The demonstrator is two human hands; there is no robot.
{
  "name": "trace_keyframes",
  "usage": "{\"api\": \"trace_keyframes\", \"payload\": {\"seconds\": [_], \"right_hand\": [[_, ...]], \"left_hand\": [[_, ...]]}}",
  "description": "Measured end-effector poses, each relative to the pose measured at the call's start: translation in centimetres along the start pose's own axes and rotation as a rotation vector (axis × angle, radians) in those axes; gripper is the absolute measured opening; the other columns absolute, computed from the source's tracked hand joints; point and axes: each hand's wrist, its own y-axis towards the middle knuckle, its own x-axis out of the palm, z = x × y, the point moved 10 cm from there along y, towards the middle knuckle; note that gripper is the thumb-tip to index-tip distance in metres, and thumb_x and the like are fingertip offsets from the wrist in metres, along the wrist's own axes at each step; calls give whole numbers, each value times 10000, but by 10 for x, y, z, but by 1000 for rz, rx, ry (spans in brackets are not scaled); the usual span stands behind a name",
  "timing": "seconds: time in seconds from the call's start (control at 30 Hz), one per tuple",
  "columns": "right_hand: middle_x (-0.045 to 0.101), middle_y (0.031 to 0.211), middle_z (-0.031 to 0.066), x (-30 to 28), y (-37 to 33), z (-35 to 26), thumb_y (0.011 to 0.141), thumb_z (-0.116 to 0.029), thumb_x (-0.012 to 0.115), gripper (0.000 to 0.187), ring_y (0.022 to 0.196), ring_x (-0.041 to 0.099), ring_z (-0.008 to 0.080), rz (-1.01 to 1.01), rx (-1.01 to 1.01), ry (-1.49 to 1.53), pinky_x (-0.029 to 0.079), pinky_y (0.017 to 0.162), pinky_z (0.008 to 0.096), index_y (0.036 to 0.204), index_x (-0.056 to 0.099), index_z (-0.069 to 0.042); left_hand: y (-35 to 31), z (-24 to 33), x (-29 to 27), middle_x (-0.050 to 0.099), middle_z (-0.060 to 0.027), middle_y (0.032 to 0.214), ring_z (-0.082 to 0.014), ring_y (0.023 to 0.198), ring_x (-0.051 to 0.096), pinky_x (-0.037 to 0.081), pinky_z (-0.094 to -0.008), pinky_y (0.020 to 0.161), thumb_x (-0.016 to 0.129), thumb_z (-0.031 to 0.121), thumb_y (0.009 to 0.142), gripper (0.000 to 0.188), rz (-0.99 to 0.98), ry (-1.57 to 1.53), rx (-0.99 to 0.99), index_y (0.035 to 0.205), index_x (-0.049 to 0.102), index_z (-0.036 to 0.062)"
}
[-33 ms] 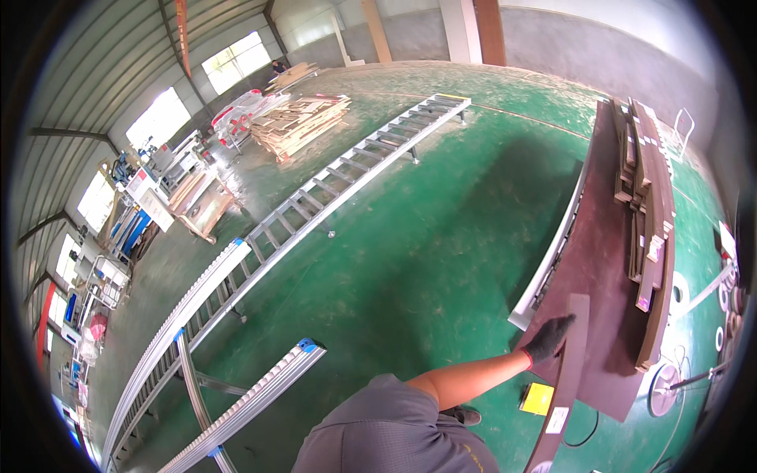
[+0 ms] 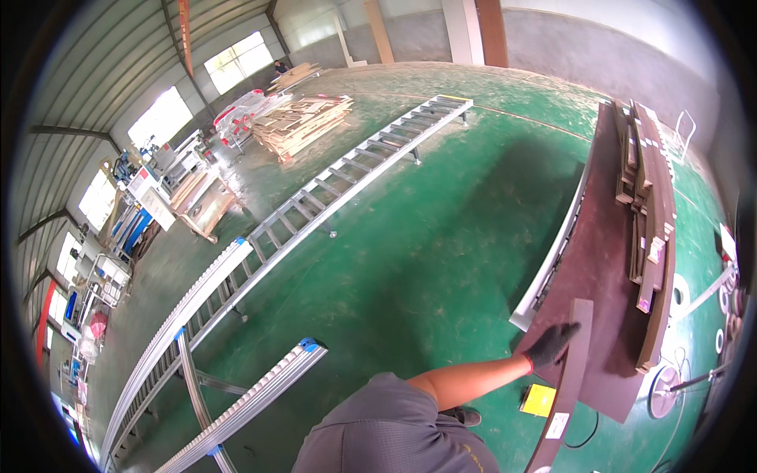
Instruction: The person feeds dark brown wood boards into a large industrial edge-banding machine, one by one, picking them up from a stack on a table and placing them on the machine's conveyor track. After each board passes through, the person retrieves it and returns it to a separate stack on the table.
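My left hand (image 2: 550, 348), in a dark glove with a red cuff, reaches right with its fingers curled over the edge of a long brown board (image 2: 569, 378). This board is narrow, carries a white label and runs out of the picture at the lower edge. Its far end lies over a broad dark-brown panel surface (image 2: 587, 236). A stack of brown strips (image 2: 648, 213), several with small labels, rests along the right side of that surface. My right hand is out of the picture.
A pale metal rail (image 2: 556, 244) borders the brown surface on the left. A long roller conveyor (image 2: 347, 185) crosses the green floor, with a shorter roller rail (image 2: 260, 394) nearer me. A yellow box (image 2: 538, 400) sits by my shoe. Stacked wood (image 2: 300, 126) and machines stand farther off.
The board's far end and my left hand on it have shifted slightly down and to the right. Everything else looks the same.
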Motion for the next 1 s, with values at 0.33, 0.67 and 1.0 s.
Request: {"api": "trace_keyframes", "payload": {"seconds": [0.33,0.67,1.0], "right_hand": [[343,1555,216,-42,-53,-83,916,-291,716,951,1416,381,326,205,32,-113,335,1145,368,1567,84,-8],[570,1163,240,-54,-228,54,787,-284,711,848,957,615,443,644,638,-106,523,783,506,1515,290,-175],[631,904,199,-58,-394,139,781,-256,692,710,947,634,414,969,1092,-98,513,838,491,1447,461,-168]], "left_hand": [[-163,-139,257,496,-142,545,-254,509,557,435,-419,514,492,392,1003,401,-706,296,115,819,585,48],[-395,-250,346,676,-229,1020,-285,910,673,534,-394,802,671,336,868,457,-1356,534,-219,1106,579,-43],[-545,-263,416,689,-226,985,-283,848,672,529,-385,822,704,192,814,956,-1614,754,-43,1577,143,58]]}}
